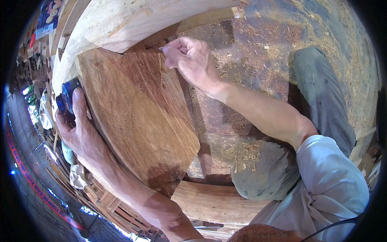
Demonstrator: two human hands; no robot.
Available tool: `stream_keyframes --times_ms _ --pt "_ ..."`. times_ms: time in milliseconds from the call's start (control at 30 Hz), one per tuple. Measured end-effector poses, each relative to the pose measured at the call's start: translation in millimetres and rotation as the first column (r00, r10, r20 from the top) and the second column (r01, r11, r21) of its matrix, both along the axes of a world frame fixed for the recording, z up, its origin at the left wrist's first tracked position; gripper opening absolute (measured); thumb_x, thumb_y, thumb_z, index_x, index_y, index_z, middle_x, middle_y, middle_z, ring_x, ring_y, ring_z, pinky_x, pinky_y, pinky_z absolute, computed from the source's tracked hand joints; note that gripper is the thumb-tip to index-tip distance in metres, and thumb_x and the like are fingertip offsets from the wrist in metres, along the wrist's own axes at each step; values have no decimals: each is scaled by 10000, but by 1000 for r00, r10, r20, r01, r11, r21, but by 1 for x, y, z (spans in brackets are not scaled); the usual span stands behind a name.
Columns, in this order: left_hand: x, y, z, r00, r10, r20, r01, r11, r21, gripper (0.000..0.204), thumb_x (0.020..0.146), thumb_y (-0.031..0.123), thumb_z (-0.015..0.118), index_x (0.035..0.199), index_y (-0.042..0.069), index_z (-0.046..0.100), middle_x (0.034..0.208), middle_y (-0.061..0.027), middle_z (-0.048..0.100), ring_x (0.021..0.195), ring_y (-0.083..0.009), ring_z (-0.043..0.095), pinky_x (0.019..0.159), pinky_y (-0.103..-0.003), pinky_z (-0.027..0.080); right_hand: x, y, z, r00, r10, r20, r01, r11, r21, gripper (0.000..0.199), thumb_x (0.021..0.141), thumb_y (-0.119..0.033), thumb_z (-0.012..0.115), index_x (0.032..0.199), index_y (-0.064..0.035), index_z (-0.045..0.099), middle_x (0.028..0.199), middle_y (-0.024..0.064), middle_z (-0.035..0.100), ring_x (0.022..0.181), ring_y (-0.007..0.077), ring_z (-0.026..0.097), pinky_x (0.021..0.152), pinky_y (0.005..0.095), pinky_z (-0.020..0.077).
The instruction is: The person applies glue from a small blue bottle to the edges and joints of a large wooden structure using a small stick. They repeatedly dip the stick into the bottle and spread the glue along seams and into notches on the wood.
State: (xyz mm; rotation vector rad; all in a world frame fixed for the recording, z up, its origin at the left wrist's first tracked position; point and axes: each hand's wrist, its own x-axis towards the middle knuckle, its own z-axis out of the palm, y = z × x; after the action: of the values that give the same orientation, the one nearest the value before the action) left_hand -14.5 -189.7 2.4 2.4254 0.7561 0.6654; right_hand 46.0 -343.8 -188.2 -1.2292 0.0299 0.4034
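Observation:
My left hand (80, 129) is wrapped round a small dark blue container (72, 89) with a ridged, thread-like end, thumb on top, beside the left edge of a broad wooden board (133, 109). The board is reddish brown, with a dark patch near its lower end. Over the board's far right corner, my right hand (191, 58) is closed in a pinch. Something tiny and pale (162, 48) shows at its fingertips, too small to name.
A large pale curved timber (121, 22) runs along the far side. Wood shavings litter the worn surface (258, 52) on the right, where my knees (264, 171) rest. Another curved plank (209, 201) lies near me. Stacked wood strips (109, 201) fill the lower left.

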Motion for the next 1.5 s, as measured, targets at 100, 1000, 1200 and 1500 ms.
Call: stream_keyframes --times_ms 100,1000,1200,1500 --pt "0 -1 -2 1000 -1 15 2 1000 -12 539 925 416 842 1235 -4 707 1105 -98 713 987 -187 632 938 -329 481 2 -2 2 999 39 1 -39 999 -25 213 1032 -202 664 1000 -5 736 790 81 759 745 138 726 715 313 598" --pt "2 -3 -3 999 47 -1 -47 999 -13 501 969 359 790 1304 1 688 1201 -125 715 1061 -221 656 977 -353 498 59 -7 -88 919 307 -249 -306 951 43 401 1054 -413 653 1244 -65 708 1190 66 709 1099 171 644 1021 351 523" --pt "2 -7 -2 996 91 23 -89 995 -49 587 926 389 844 1311 -18 671 1132 -117 720 988 -196 650 928 -339 501 71 -15 -83 915 381 -134 -357 918 171 340 1054 -331 697 1276 -75 706 1141 48 710 1060 165 639 968 353 546" --pt "1 -8 -3 993 117 12 -116 991 -69 532 951 385 801 1298 -2 689 1154 -118 728 1003 -214 672 926 -352 526 91 -1 -126 898 435 68 -421 803 421 245 1044 -245 711 1214 -70 728 1076 57 742 1004 180 694 917 382 594"
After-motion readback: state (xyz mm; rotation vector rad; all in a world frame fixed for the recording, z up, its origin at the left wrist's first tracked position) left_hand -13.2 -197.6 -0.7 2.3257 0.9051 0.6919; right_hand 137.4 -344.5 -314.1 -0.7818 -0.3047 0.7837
